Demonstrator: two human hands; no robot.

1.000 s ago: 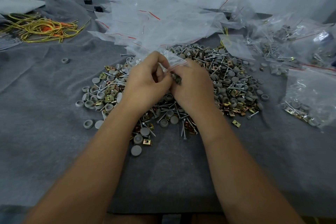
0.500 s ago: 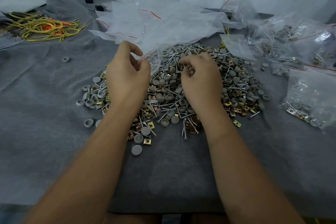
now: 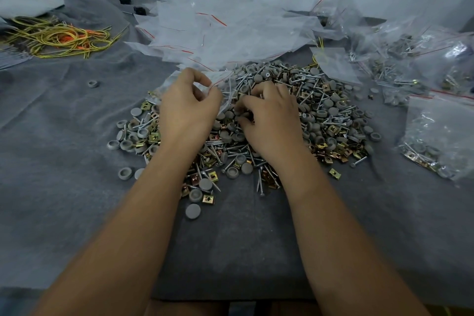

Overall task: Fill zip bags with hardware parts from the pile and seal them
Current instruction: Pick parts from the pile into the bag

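The left hand [image 3: 188,108] pinches a clear zip bag [image 3: 220,77]; the right hand [image 3: 272,115] grasps parts in the pile [image 3: 320,115].

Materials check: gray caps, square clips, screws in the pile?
Gray caps: probably moulded plastic, matte, uniform gray, hollow undersides on some. Square clips: look like stamped sheet metal with a yellowish plated sheen, likely zinc. Screws: metal, probably steel, bright silvery finish, threaded shanks.
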